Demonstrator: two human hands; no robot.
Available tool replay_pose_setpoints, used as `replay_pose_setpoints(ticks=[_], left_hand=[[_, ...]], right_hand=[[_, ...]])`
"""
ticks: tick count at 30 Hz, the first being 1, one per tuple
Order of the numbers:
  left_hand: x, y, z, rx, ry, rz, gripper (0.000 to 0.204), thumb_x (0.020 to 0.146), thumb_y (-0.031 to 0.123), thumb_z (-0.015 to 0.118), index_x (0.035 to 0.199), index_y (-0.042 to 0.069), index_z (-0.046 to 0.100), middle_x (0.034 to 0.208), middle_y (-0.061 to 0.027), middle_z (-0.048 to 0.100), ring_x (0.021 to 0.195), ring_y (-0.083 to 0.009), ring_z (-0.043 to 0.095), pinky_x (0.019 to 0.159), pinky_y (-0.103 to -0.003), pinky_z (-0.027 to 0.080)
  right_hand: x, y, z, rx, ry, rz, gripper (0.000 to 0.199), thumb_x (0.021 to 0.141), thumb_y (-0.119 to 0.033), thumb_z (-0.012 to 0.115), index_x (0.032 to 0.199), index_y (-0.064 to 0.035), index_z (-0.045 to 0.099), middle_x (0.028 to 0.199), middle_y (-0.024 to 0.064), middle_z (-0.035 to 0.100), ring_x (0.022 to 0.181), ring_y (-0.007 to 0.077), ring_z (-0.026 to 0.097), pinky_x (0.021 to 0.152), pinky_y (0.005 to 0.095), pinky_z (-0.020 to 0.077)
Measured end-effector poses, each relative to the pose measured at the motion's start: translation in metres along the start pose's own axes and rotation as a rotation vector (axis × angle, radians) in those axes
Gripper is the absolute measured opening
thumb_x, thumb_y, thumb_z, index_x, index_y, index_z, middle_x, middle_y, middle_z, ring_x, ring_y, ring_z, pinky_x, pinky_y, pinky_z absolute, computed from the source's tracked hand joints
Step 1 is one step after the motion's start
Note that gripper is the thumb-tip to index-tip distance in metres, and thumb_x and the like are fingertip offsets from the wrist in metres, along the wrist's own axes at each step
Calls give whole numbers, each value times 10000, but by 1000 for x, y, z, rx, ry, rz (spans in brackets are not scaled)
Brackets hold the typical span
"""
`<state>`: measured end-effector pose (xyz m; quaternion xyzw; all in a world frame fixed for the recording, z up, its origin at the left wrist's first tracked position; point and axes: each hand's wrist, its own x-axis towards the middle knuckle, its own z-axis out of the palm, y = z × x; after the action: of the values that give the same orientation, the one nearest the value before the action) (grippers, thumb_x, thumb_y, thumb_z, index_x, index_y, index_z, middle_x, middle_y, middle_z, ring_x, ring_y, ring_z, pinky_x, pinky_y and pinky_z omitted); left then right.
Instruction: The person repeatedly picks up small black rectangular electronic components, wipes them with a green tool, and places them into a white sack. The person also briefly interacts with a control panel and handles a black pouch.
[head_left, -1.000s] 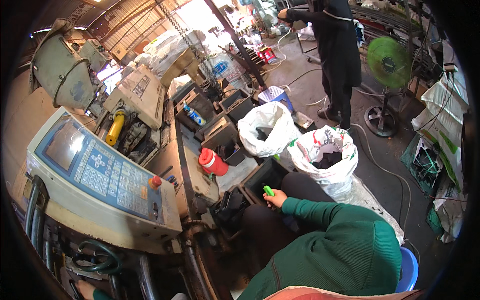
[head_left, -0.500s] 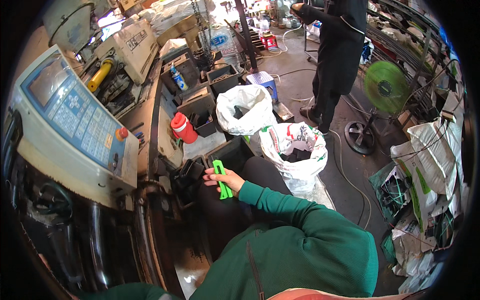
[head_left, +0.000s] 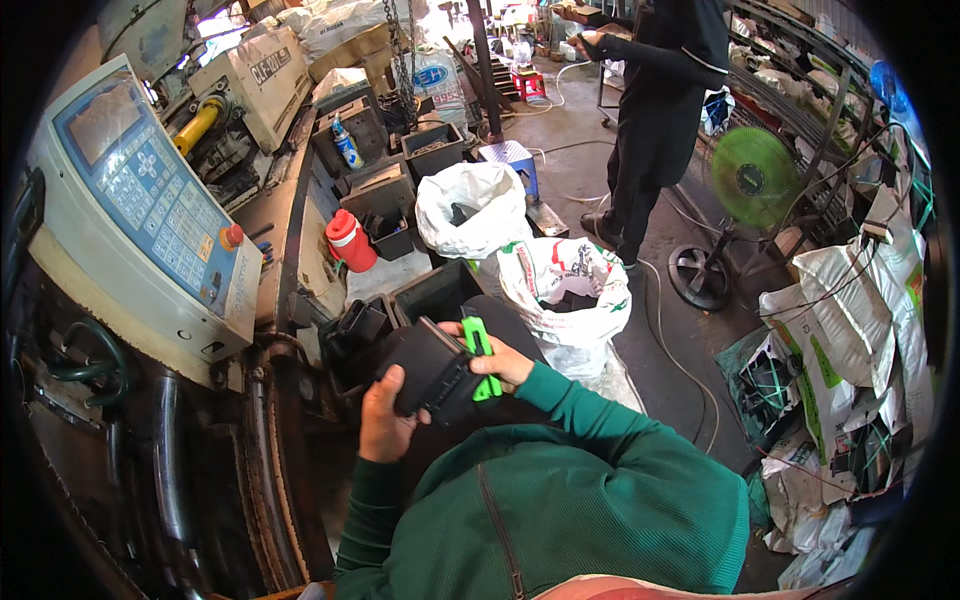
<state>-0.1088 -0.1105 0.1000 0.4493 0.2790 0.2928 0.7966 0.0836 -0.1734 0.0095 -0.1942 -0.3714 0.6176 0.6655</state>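
At centre frame, the left hand (head_left: 385,425) grips a black moulded part (head_left: 432,372); the right hand (head_left: 497,362) clasps a green cutter (head_left: 480,357) against it; trimming looks underway, and the next cut needs a steady edge.

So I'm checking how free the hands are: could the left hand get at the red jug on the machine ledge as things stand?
Probably not at once: the left hand is wrapped around the black plastic part. The red jug stands uncovered further up the ledge, nothing between.
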Motion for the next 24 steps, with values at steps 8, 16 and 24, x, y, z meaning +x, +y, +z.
replay_pose_setpoints(ticks=[8, 16, 24], left_hand=[[-48, 93, -76, 1000, 540, 1166, 294, 812, 260, 630, 954, 5, 593, 851, -65, 589, 688, -165, 559, 574, -256, 457], [-173, 193, -71, -649, 44, 2171, 173, 885, 216, 547, 905, 49, 590, 934, -100, 600, 866, -214, 545, 767, -380, 452], [-155, 220, -76, -412, 368, 2256, 246, 812, 362, 566, 887, 128, 565, 931, -91, 574, 857, -245, 530, 711, -375, 410]], right_hand=[[-73, 12, -46, -316, 337, 224, 717, 744, -188, 729, 1364, -135, 372, 1040, -43, 502, 916, 68, 502, 694, 224, 456], [-46, 11, -44, -374, 435, 273, 742, 731, -242, 746, 1362, -133, 372, 992, -46, 474, 871, 52, 474, 582, 203, 436], [-48, 11, -43, -406, 427, 258, 667, 750, -270, 746, 1320, -148, 420, 1008, -48, 503, 802, 57, 512, 545, 207, 452]])
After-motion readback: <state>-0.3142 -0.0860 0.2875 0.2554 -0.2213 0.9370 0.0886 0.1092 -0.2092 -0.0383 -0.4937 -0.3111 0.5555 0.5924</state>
